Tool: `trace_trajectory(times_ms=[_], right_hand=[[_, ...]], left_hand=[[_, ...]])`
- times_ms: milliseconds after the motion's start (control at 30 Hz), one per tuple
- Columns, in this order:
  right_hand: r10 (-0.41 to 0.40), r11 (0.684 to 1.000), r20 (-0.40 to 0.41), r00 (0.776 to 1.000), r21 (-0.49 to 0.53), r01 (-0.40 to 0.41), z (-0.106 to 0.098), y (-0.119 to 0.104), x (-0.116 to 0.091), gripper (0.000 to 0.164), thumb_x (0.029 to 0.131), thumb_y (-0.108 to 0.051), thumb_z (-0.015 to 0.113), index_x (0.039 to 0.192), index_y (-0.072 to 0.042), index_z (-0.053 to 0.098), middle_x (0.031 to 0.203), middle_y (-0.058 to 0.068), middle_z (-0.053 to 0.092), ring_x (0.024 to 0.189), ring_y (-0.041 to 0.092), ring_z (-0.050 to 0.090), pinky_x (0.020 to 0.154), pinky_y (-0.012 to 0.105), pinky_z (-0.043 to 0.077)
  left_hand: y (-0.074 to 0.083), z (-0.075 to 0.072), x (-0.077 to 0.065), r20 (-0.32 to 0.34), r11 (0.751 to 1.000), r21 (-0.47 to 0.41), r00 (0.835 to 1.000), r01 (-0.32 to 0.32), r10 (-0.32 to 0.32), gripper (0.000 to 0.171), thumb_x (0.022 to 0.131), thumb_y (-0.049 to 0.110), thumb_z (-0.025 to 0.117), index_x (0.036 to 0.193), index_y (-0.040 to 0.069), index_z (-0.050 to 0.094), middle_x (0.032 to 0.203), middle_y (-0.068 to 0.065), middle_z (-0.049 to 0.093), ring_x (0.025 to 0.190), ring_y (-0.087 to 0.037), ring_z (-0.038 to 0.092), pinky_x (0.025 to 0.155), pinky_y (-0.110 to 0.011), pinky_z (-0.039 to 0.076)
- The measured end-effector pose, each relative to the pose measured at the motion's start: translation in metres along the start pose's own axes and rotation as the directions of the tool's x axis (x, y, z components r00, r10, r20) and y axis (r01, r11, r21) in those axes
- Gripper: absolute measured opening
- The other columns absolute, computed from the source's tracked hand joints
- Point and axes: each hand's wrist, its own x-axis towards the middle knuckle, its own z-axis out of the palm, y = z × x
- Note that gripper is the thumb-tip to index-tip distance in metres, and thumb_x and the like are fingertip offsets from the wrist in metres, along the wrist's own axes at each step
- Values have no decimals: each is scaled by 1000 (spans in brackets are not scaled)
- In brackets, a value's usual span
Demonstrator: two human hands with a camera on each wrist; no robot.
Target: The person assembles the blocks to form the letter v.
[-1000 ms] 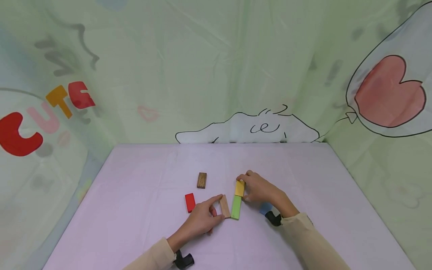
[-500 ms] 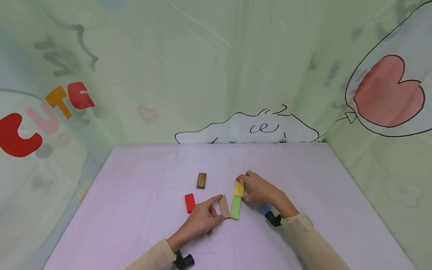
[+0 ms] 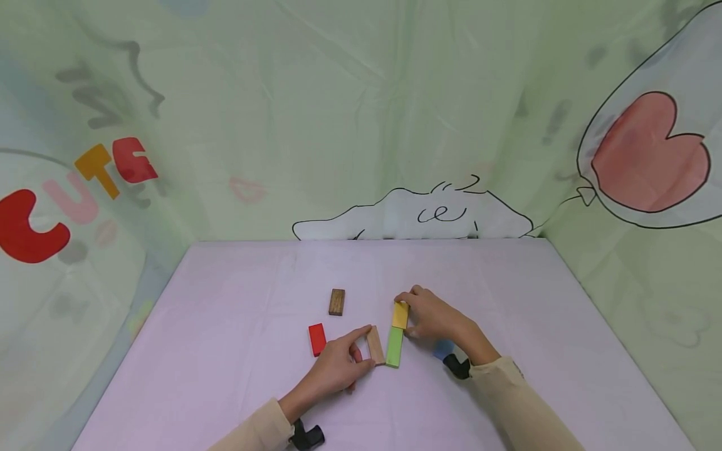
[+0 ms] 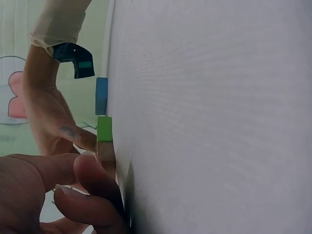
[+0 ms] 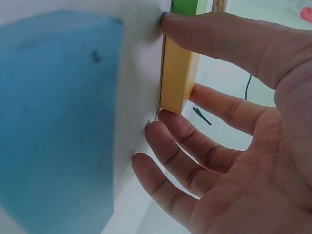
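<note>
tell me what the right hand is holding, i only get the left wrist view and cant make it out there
Observer: The right hand pinches a yellow block, lined up at the far end of the green block.
Operator: ok, any block on the outer side of the left hand
Observer: Yes, a red block lies by the left hand, on the side away from the green one.
Operator: and further out past the red one
Observer: A dark brown block lies there, apart from the other blocks.
</note>
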Motion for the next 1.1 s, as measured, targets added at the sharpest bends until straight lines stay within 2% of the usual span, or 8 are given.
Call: trace_trajectory(times_ms=[533,1100], right_hand=[[-18,1000,-16,1000,9,19,-2,0,-1,64,82,-15,88,141,-9,63,123,16,61,105,25,59,97,48,60],[-9,1000,-12,1000,11,9,2,1,-2,65,83,-16,89,142,-9,63,126,17,61,109,26,60,101,49,59]], left_hand=[[2,0,0,-14,1000,12,1000,-3,3,67,94,20,78,156,23,53,80,-1,61,44,-13,55,46,-25,42],[2,1,-2,-5,1000,-2,1000,3,-3,67,94,19,78,157,23,52,82,-1,61,44,-12,55,46,-24,41]])
